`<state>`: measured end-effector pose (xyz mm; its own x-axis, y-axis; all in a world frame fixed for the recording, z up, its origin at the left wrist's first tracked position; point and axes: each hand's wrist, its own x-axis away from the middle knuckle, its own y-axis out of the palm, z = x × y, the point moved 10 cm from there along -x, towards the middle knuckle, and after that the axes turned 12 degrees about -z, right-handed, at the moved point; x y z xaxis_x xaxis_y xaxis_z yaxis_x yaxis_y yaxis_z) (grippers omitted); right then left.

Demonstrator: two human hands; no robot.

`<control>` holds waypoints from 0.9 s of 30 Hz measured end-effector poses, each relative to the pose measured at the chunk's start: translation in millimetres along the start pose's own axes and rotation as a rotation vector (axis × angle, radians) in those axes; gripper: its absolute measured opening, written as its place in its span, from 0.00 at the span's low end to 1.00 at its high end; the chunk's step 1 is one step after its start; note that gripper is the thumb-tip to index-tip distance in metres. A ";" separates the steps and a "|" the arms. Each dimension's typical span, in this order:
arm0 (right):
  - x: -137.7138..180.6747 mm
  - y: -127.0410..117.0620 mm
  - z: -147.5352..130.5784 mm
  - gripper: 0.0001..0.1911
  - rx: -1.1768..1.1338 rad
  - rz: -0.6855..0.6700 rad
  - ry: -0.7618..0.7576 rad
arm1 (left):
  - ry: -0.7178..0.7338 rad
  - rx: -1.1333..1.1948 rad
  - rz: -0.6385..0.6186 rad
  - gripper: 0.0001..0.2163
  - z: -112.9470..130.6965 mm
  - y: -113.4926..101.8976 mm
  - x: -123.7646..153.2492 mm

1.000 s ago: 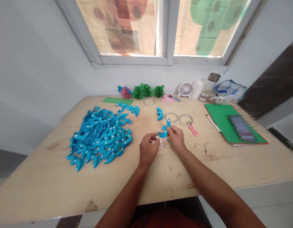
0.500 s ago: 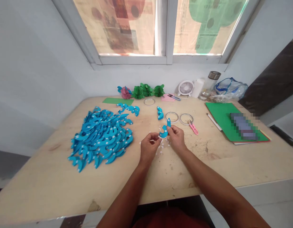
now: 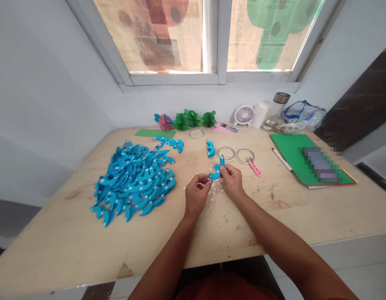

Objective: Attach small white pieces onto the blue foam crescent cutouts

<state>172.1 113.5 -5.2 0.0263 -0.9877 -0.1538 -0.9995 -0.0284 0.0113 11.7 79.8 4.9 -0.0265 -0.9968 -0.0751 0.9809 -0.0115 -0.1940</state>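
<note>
A curved blue paper piece (image 3: 215,172) with small white squares on it is held above the table by my right hand (image 3: 232,180), thumb and fingers pinched on its right part. My left hand (image 3: 197,192) is closed in a pinch at the piece's lower left end; whether it grips the paper or a tiny white bit there is too small to tell. Small white paper scraps (image 3: 213,192) lie scattered beneath and between the hands. Another blue paper piece (image 3: 210,148) lies just beyond them. To the left spreads a big heap of similar blue paper pieces (image 3: 136,179).
Tape rolls (image 3: 226,153) and pink-handled thread snips (image 3: 254,167) lie beyond my right hand. A green folder (image 3: 293,160) with a blurred-out object and a white pen (image 3: 282,159) are at the right. Green paper ornaments (image 3: 193,118), a small fan (image 3: 244,115) and a bottle (image 3: 276,111) line the wall.
The lower left end of the blue piece has shifted slightly left, toward my left fingertips. Both hands have stayed nearly in place.
</note>
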 end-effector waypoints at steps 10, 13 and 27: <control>0.3 2.6 3.5 0.16 0.015 -0.019 0.027 | -0.006 0.018 0.025 0.09 -3.5 -4.0 -0.3; 0.9 2.7 2.3 0.16 0.028 -0.018 0.021 | 0.051 -0.103 0.030 0.07 5.2 -5.0 1.8; 0.2 3.0 4.5 0.17 0.049 -0.018 0.008 | 0.395 -0.505 0.140 0.05 45.0 -0.5 17.6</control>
<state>169.1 113.9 -9.6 0.0445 -0.9884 -0.1452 -0.9984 -0.0391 -0.0397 19.4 58.7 47.8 -0.0681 -0.8811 -0.4680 0.7720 0.2506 -0.5841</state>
